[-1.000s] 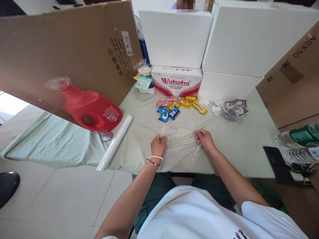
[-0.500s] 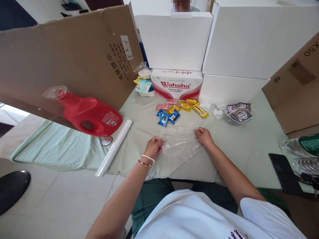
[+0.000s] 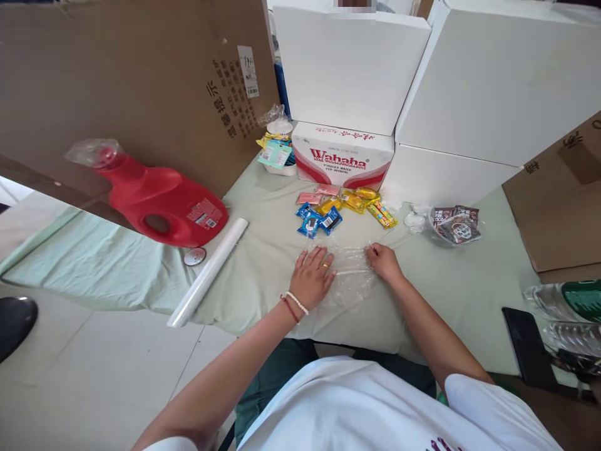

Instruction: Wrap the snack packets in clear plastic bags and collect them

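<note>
A crinkled sheet of clear plastic film lies on the green tablecloth in front of me. My left hand rests flat on its left part, palm down with the fingers stretched out. At the film's upper right edge my right hand pinches it between thumb and fingers. Just beyond the film are blue snack packets, yellow wrapped snacks, pink packets and a yellow candy pack.
A white roll and a red jug are at left. Behind stand a Wahaha box and white boxes. To the right are a bowl with dark packets, a phone and plastic bottles.
My left hand has let go of the film's left edge, opened, and moved right to lie flat on it. The right hand keeps its pinch. The view has shifted slightly.
</note>
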A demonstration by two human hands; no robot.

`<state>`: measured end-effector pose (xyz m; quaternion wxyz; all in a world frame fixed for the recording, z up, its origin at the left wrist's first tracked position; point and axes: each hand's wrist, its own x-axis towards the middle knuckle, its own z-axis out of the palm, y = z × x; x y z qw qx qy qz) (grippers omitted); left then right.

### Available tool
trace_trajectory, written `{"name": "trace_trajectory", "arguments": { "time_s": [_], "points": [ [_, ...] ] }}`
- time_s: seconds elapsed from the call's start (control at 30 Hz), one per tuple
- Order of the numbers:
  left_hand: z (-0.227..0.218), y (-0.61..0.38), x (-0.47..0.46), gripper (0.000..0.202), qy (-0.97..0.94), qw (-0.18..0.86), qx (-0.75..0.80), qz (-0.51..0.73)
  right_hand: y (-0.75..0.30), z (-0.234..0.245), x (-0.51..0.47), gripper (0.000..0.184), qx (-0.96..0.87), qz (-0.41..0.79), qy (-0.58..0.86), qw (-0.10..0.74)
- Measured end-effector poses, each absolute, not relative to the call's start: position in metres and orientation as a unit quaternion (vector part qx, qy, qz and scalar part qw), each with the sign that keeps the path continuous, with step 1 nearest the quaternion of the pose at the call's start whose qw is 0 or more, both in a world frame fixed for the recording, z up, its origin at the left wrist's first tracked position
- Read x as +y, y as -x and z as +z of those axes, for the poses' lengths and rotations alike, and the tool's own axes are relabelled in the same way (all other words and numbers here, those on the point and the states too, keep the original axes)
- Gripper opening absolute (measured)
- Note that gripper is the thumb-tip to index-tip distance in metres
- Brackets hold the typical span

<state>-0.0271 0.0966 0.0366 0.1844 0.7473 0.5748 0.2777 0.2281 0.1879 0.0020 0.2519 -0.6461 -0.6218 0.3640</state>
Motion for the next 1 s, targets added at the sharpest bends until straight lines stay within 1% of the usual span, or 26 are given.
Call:
{"name": "trace_trajectory", "arguments": {
  "time_s": [0.1,0.2,0.27,0.37,0.43,0.5,0.57,0.6,0.67,0.77,0.83,0.9,0.97,1.0],
  "points": [
    [0.011,0.04,0.098,0.053,-0.765,0.162,0.596,0.18,-0.249,-0.003,0.183,0.034,-0.604,0.36,0.667,0.245],
    [-0.005,0.057,0.095,0.06,-0.807,0.109,0.568,0.116,-0.273,0.002,0.181,0.034,-0.595,0.323,0.704,0.214],
    [-0.007,0.062,0.093,0.065,-0.822,0.083,0.555,0.098,-0.282,0.013,0.189,0.034,-0.598,0.265,0.733,0.188],
    [-0.005,0.062,0.092,0.069,-0.823,0.076,0.556,0.091,-0.277,0.036,0.222,0.033,-0.625,0.141,0.755,0.141],
    [-0.004,0.059,0.092,0.07,-0.821,0.083,0.558,0.092,-0.266,0.049,0.253,0.04,-0.643,0.083,0.755,0.096],
    [-0.003,0.058,0.092,0.071,-0.818,0.09,0.56,0.095,-0.253,0.055,0.284,0.054,-0.65,0.072,0.756,0.03],
    [-0.004,0.058,0.093,0.071,-0.816,0.098,0.56,0.101,-0.239,0.058,0.305,0.061,-0.655,0.076,0.751,-0.04],
    [-0.004,0.058,0.093,0.072,-0.815,0.102,0.561,0.104,-0.234,0.058,0.31,0.061,-0.658,0.076,0.746,-0.07],
    [-0.003,0.059,0.092,0.073,-0.813,0.115,0.56,0.11,-0.228,0.06,0.307,0.053,-0.66,0.073,0.739,-0.115],
    [-0.003,0.055,0.088,0.075,-0.803,0.141,0.568,0.117,-0.239,0.06,0.269,0.045,-0.657,0.077,0.735,-0.151],
    [-0.003,0.048,0.082,0.073,-0.788,0.153,0.583,0.124,-0.259,0.057,0.229,0.044,-0.663,0.085,0.729,-0.147],
    [-0.003,0.041,0.075,0.07,-0.777,0.153,0.596,0.131,-0.284,0.052,0.183,0.045,-0.656,0.104,0.739,-0.117],
    [-0.003,0.036,0.07,0.072,-0.776,0.148,0.598,0.134,-0.308,0.049,0.14,0.048,-0.616,0.143,0.773,-0.049],
    [-0.003,0.034,0.068,0.073,-0.777,0.146,0.597,0.134,-0.317,0.05,0.121,0.051,-0.586,0.176,0.791,0.007]
  ]
}}
